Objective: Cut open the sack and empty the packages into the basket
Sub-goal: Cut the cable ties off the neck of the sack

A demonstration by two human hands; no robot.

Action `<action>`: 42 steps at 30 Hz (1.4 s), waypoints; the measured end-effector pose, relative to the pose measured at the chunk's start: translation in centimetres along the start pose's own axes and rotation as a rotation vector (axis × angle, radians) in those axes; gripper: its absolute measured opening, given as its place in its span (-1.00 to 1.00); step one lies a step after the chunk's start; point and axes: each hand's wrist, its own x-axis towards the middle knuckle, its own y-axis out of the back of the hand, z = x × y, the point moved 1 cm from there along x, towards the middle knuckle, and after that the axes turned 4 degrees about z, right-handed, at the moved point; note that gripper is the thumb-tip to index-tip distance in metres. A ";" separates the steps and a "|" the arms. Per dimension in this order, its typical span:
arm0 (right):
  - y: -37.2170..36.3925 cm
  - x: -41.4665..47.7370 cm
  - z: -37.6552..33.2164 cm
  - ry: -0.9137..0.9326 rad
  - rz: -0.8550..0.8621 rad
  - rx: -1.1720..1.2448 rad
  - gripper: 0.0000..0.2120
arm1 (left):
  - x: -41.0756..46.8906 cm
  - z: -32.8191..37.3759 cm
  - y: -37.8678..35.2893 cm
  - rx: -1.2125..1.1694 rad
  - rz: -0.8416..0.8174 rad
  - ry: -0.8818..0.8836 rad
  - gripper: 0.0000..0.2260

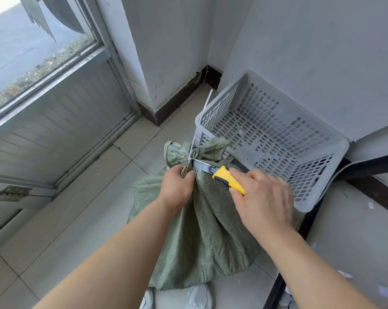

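The left hand (177, 188) squeezes the neck of the green sack (195, 230). The right hand (262, 197) grips a yellow knife (224, 176), blade at the tie. The gray basket (322, 192) sits just past the right hand.

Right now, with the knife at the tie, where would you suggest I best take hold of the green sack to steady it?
Grip the gathered neck just below the white tie, from the side opposite the blade, as the left hand does. There the green sack bunches narrow enough to close a fist round, while the right hand works the yellow knife from the other side.
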 end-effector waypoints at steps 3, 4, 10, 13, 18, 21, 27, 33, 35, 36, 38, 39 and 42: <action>0.1 -0.4 0.5 -0.007 0.008 0.034 -0.61 | 0.4 -0.3 0.3 0.023 0.000 0.012 -0.87; 0.2 -0.6 0.6 -0.019 0.012 0.045 -0.60 | 0.4 -0.2 0.3 0.036 -0.008 0.017 -0.86; -0.1 -2.2 0.7 -0.104 0.040 0.055 -0.59 | -0.1 0.5 -0.7 -0.005 -0.062 0.103 -0.85; -0.1 -2.3 0.7 -0.136 0.034 0.057 -0.58 | 0.0 0.9 -0.7 -0.126 -0.124 0.207 -0.85; 0.4 -1.2 0.3 -0.132 -0.030 0.091 -0.57 | 1.1 0.7 -0.8 -0.309 -0.136 0.270 -0.66; -0.2 -1.3 0.5 -0.125 0.067 0.083 -0.56 | 1.1 0.7 -1.0 -0.408 -0.107 0.301 -0.69; -0.7 -2.3 1.5 -0.096 0.151 0.092 -0.54 | 1.0 1.1 -1.4 -0.579 -0.150 0.390 -0.75; -0.7 -2.4 1.3 -0.067 0.189 0.093 -0.55 | 0.8 1.0 -1.7 -0.638 -0.095 0.429 -0.81; -0.7 -1.7 1.0 -0.056 0.188 0.088 -0.57 | 0.7 0.7 -2.1 -0.661 -0.069 0.443 -0.79; -0.7 -1.2 0.8 -0.042 0.184 0.083 -0.57 | 0.5 0.5 -2.4 -0.664 -0.048 0.447 -0.77; -0.9 -0.5 0.6 -0.016 0.163 0.076 -0.59 | 0.4 0.0 -2.6 -0.646 -0.001 0.437 -0.75; -1.0 -0.3 0.7 -0.014 0.144 0.079 -0.59 | 0.4 -0.3 -2.6 -0.621 0.023 0.423 -0.74; -1.0 -0.5 1.7 -0.045 0.098 0.115 -0.59 | 1.2 -0.8 -2.2 -0.477 0.072 0.362 -0.77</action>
